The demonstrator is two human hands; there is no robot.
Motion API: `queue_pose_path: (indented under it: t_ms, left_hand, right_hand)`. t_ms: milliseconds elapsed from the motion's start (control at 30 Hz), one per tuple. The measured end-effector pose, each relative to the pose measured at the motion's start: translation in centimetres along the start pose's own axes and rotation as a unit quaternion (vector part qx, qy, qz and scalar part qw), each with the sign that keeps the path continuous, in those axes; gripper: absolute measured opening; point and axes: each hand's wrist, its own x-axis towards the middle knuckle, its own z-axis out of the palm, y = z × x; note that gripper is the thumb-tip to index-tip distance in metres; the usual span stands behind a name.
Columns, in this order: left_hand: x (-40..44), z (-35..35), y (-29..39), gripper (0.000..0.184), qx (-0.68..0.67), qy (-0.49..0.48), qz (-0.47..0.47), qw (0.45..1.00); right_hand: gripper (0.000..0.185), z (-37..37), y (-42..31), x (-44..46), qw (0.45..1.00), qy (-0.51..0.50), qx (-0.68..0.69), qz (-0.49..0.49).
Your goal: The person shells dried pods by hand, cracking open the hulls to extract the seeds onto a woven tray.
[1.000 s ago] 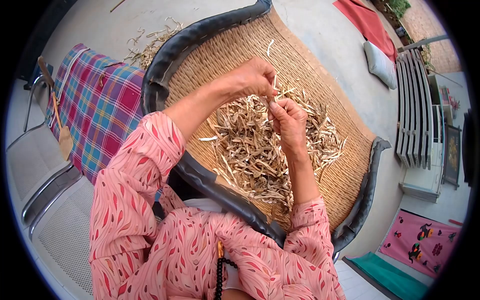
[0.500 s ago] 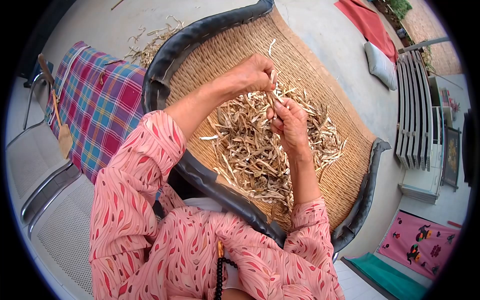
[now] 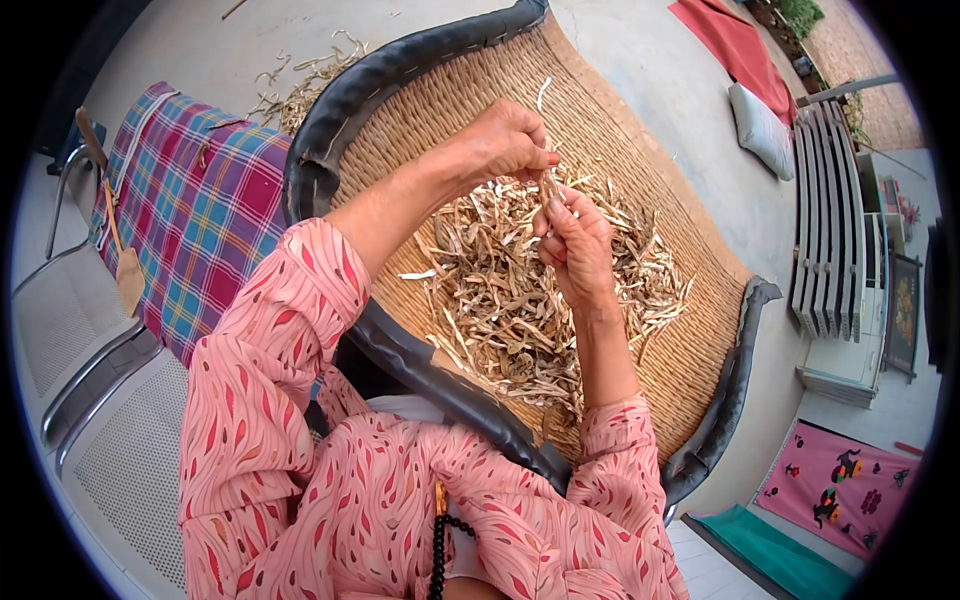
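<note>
Over the heap of dry pods (image 3: pixel 510 300) on the woven tray (image 3: pixel 430 125), your left hand (image 3: pixel 503 142) has lifted a little since half a second ago, and its fingers have shifted at the top of the small piece you are working on. Then, the index finger was curled down beside the thumb; now it reaches farther toward the right, its tip just above the piece. Your right hand (image 3: pixel 580 240) has stayed almost where it was, and the heap, the tray and its black rim (image 3: pixel 400 65) look unchanged.

That piece, a dry pod (image 3: pixel 549 189), stands nearly upright between your two hands. Your left fingers pinch it at its upper end; your right thumb and fingers press together around its lower part, the thumb on the near side. Whether its shell is split is too small to tell.

Below your hands lies the heap, with one pale pod (image 3: pixel 417 275) apart at its left and another (image 3: pixel 544 93) beyond your left hand.
</note>
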Motion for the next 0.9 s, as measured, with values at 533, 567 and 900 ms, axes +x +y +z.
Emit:
queue_pose_path:
  t_ms: [533, 567, 900]
  left_hand:
    - [-0.3, 0.2, 0.6, 0.018, 0.007, 0.011, -0.033, 0.999]
    - [-0.2, 0.1, 0.4, 0.018, 0.005, 0.003, -0.039, 0.999]
    - [-0.5, 0.7, 0.6, 0.011, 0.005, -0.014, -0.054, 0.998]
  right_hand:
    - [0.007, 0.1, 0.1, 0.3, 0.997, 0.036, 0.068, -0.019]
    - [0.007, 0.1, 0.2, 0.3, 0.997, 0.04, 0.066, -0.024]
    - [0.007, 0.8, 0.0, 0.2, 0.996, 0.081, 0.004, -0.039]
